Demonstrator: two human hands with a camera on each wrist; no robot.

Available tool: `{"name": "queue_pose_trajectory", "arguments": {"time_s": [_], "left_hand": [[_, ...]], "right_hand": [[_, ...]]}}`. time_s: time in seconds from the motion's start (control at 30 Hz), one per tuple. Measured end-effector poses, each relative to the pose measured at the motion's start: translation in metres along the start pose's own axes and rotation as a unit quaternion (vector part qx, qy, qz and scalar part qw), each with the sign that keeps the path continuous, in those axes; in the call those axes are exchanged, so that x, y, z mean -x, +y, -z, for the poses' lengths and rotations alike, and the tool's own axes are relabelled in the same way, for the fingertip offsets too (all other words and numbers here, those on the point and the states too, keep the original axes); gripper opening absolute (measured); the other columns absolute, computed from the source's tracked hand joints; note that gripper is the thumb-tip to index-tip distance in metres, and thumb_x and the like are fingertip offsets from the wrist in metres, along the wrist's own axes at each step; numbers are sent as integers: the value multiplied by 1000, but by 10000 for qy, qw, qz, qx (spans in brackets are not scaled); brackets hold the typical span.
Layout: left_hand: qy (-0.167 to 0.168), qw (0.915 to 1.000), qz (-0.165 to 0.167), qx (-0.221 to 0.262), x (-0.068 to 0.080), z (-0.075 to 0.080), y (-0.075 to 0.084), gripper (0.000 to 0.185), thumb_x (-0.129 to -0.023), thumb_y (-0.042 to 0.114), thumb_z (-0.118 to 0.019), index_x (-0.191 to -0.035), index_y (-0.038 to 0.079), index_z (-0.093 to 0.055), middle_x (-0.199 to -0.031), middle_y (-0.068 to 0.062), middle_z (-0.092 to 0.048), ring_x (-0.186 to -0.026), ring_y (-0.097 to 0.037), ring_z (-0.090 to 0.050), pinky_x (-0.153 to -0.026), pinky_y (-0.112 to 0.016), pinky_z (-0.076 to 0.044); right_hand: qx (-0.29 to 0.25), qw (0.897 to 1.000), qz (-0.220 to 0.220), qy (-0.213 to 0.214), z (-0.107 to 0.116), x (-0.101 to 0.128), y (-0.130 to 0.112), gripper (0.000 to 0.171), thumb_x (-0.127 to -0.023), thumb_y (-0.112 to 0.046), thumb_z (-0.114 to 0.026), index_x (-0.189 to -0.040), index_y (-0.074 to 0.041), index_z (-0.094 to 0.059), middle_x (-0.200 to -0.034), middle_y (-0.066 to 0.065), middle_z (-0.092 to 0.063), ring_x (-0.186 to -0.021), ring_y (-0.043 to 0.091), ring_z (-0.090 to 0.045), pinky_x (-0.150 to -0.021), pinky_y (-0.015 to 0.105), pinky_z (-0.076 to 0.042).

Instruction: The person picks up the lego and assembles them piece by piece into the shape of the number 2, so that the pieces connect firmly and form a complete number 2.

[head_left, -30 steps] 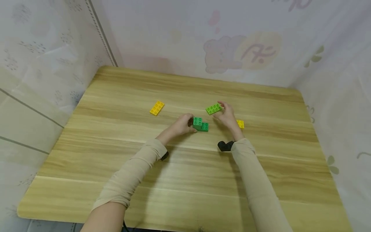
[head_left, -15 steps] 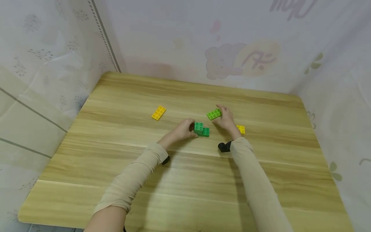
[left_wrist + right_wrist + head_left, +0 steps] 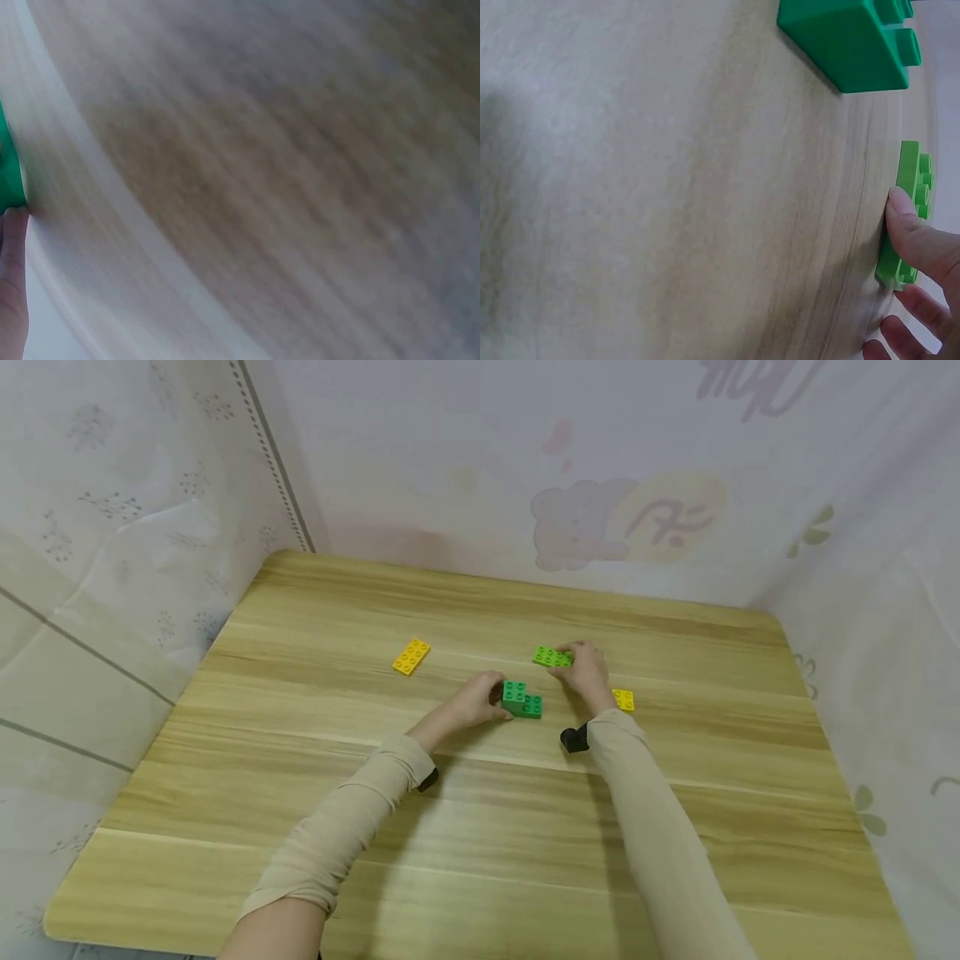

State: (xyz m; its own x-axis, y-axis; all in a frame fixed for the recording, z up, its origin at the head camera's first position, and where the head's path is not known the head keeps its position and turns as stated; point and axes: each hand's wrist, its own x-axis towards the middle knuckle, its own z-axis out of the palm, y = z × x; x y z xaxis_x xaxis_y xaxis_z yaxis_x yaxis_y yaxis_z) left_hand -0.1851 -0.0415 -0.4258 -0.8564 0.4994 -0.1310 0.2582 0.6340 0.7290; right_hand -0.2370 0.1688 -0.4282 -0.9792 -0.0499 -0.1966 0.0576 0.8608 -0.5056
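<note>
In the head view, my left hand (image 3: 478, 700) grips two joined green building bricks on the table, thumb in front and fingers behind. The taller brick (image 3: 514, 692) is at the left, and a lower green brick (image 3: 533, 706) sticks out to its right. Behind and to the right, my right hand (image 3: 587, 673) pinches a flat lime-green brick (image 3: 551, 657) by its right end. The right wrist view shows the thumb (image 3: 904, 214) pressed on the lime brick's side. Only a sliver of green brick (image 3: 10, 180) and a finger appear in the left wrist view.
A flat orange-yellow brick (image 3: 412, 657) lies on the wooden table (image 3: 480, 843), left of the hands. Another yellow brick (image 3: 624, 699) is partly hidden behind the right wrist. Patterned curtains (image 3: 420, 460) stand behind the table and along its sides.
My right hand has turned the lime-green brick so its long side lies more sideways, and the fingers have closed in around its end. The left hand stays on the green bricks.
</note>
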Motion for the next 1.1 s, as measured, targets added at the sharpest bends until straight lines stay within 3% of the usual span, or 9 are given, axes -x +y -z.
{"name": "queue_pose_trajectory", "arguments": {"time_s": [0.3,0.67,0.87,1.1], "left_hand": [[-10,10000,89,37,2,1,1,40,-75,9,-74,-108,-2,-54,-101,-12,-58,-87,-18,-52,-79,-29,-47],[-38,9999,90,44,2,-1,1,41,-75,9,-74,-108,-3,-54,-104,-13,-59,-92,-20,-54,-85,-31,-49],[-46,9999,55,78,1,-2,0,40,-75,9,-74,-108,-3,-54,-104,-14,-59,-93,-21,-55,-86,-31,-49],[-15,10000,55,67,3,1,0,40,-76,8,-73,-109,-4,-54,-105,-14,-59,-93,-21,-54,-84,-32,-48]], "right_hand": [[-70,9996,-285,11,-1,-3,-3,45,-83,-26,-67,-125,-14,-55,-141,16,-35,-125,37,-33,-101,49,-32],[-105,9998,-188,39,-1,1,-1,47,-84,-27,-66,-126,-11,-54,-139,18,-37,-124,38,-34,-101,50,-33],[-874,9960,-147,130,4,3,3,49,-86,-21,-63,-129,-2,-47,-134,19,-44,-116,33,-44,-98,45,-38],[-1884,9801,154,612,19,2,-2,47,-85,-15,-64,-127,1,-48,-123,20,-53,-102,29,-51,-85,38,-45]]}}
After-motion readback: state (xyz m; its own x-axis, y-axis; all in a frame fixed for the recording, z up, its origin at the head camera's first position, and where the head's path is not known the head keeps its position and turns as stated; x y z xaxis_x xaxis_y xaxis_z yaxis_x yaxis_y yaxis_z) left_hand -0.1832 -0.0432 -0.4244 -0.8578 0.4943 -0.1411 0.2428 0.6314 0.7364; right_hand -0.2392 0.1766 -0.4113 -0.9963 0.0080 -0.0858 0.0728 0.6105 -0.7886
